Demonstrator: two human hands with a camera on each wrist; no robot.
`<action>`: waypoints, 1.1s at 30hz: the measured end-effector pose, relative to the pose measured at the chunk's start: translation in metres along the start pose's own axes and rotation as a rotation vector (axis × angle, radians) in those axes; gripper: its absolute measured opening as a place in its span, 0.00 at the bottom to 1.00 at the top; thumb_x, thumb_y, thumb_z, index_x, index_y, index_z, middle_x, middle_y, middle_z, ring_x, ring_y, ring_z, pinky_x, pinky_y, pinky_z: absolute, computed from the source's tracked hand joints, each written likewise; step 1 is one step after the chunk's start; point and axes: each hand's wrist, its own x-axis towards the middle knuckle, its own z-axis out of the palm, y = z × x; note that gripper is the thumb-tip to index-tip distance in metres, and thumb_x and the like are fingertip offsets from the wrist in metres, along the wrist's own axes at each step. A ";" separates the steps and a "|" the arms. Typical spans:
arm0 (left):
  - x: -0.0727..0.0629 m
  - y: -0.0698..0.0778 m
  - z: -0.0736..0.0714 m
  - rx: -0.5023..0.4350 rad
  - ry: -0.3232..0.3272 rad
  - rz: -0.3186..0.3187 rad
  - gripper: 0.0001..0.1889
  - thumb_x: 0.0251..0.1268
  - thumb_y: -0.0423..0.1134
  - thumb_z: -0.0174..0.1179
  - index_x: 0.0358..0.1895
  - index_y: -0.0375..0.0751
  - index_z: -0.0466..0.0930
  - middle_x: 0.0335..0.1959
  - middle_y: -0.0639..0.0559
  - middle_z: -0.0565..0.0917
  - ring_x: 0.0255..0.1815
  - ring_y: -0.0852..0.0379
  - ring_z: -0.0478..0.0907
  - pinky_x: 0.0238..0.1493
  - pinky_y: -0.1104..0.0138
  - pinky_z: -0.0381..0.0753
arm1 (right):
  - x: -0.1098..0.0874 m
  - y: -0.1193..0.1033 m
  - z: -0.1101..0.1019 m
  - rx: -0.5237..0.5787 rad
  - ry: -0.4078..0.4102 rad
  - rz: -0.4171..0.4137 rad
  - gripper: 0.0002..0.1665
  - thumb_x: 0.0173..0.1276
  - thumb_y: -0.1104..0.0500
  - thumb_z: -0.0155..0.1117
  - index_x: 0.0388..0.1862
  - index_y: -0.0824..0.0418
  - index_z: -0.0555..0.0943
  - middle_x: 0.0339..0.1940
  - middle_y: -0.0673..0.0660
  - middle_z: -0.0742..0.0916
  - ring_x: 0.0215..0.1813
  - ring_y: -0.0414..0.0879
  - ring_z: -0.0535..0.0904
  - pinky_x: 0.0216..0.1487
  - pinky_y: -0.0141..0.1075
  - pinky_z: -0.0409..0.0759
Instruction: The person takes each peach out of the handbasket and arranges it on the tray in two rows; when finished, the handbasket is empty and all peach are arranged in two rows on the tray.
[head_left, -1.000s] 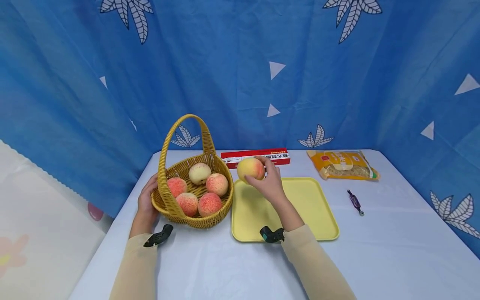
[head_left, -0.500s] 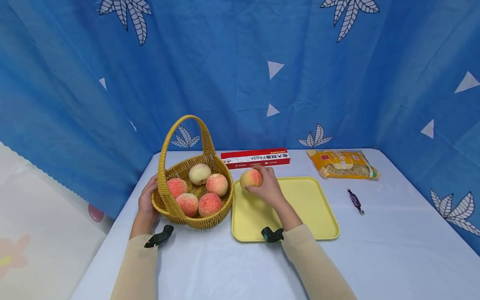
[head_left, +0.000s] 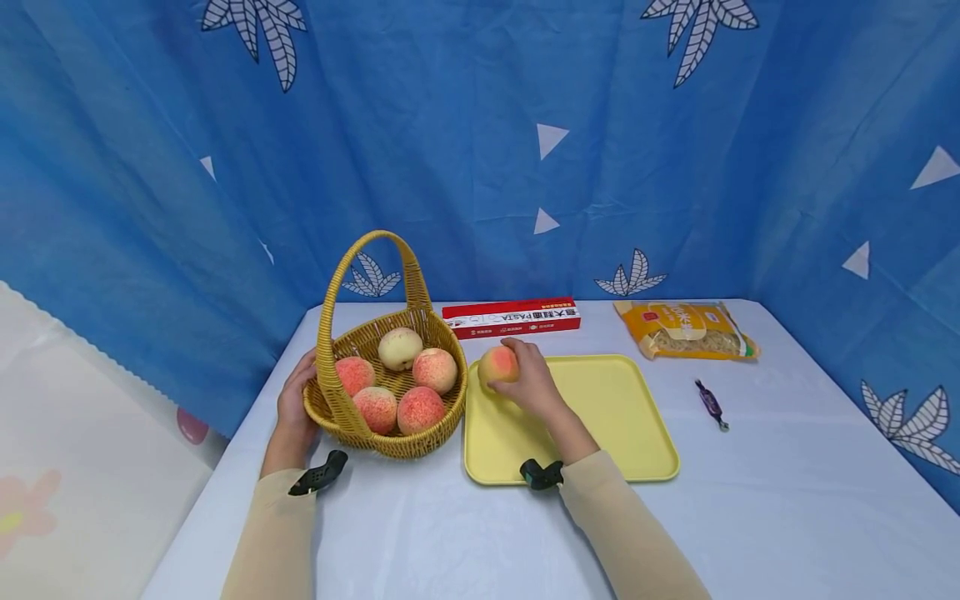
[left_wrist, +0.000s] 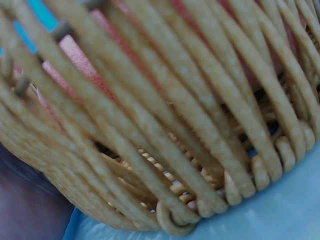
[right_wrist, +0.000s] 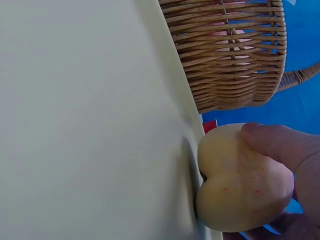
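A yellow-and-pink peach (head_left: pixel 498 367) is gripped in my right hand (head_left: pixel 531 383), low over the far left corner of the yellow tray (head_left: pixel 600 417). In the right wrist view the thumb lies along one side of the peach (right_wrist: pixel 235 185), its cleft side facing the tray surface. My left hand (head_left: pixel 295 408) holds the left side of the woven basket (head_left: pixel 408 442), its fingers at the rim. Several peaches (head_left: pixel 421 408) rest inside that basket, under its tall arched handle. Basket strands (left_wrist: pixel 190 110) fill most of the left wrist view.
Behind the tray lies a red pasta box (head_left: pixel 512 318). An orange bag of dry food (head_left: pixel 686 329) sits at the back right, and a purple wrapped candy (head_left: pixel 711 405) is right of the tray. A blue curtain (head_left: pixel 480 150) hangs behind the white table (head_left: pixel 420 533).
My right hand has lowered the peach from near the pasta box toward the far left corner of the tray. The left hand and the basket have stayed in place.
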 end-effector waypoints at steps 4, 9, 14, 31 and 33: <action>0.000 0.000 0.000 -0.011 0.008 -0.008 0.23 0.80 0.39 0.38 0.73 0.52 0.66 0.65 0.63 0.72 0.63 0.66 0.70 0.59 0.79 0.74 | 0.000 0.003 0.002 -0.017 -0.020 -0.023 0.45 0.58 0.57 0.77 0.73 0.59 0.67 0.67 0.64 0.75 0.66 0.58 0.73 0.69 0.54 0.73; -0.001 0.001 -0.001 -0.039 0.023 -0.025 0.23 0.80 0.40 0.39 0.73 0.52 0.65 0.64 0.64 0.73 0.63 0.66 0.70 0.58 0.79 0.75 | -0.001 0.004 0.004 -0.012 -0.031 -0.028 0.46 0.59 0.58 0.77 0.74 0.58 0.66 0.68 0.65 0.74 0.67 0.59 0.73 0.69 0.54 0.72; -0.002 0.001 -0.001 -0.041 0.021 -0.025 0.23 0.80 0.41 0.39 0.74 0.52 0.64 0.65 0.64 0.72 0.65 0.65 0.68 0.59 0.79 0.74 | 0.000 0.004 0.004 -0.009 -0.024 -0.028 0.46 0.59 0.57 0.77 0.74 0.58 0.66 0.68 0.65 0.75 0.67 0.59 0.73 0.69 0.55 0.72; -0.003 0.000 0.000 -0.113 -0.038 0.021 0.21 0.80 0.35 0.37 0.66 0.53 0.73 0.62 0.60 0.75 0.59 0.65 0.73 0.56 0.78 0.77 | -0.006 -0.017 -0.004 -0.011 0.064 -0.089 0.39 0.63 0.52 0.73 0.72 0.53 0.70 0.69 0.58 0.75 0.70 0.56 0.67 0.69 0.55 0.69; -0.003 -0.001 -0.002 -0.125 -0.032 0.015 0.21 0.81 0.36 0.37 0.66 0.54 0.74 0.62 0.60 0.76 0.58 0.65 0.74 0.56 0.78 0.77 | -0.008 -0.022 -0.004 0.004 0.061 -0.096 0.39 0.63 0.52 0.73 0.72 0.52 0.70 0.69 0.57 0.75 0.70 0.56 0.68 0.68 0.54 0.71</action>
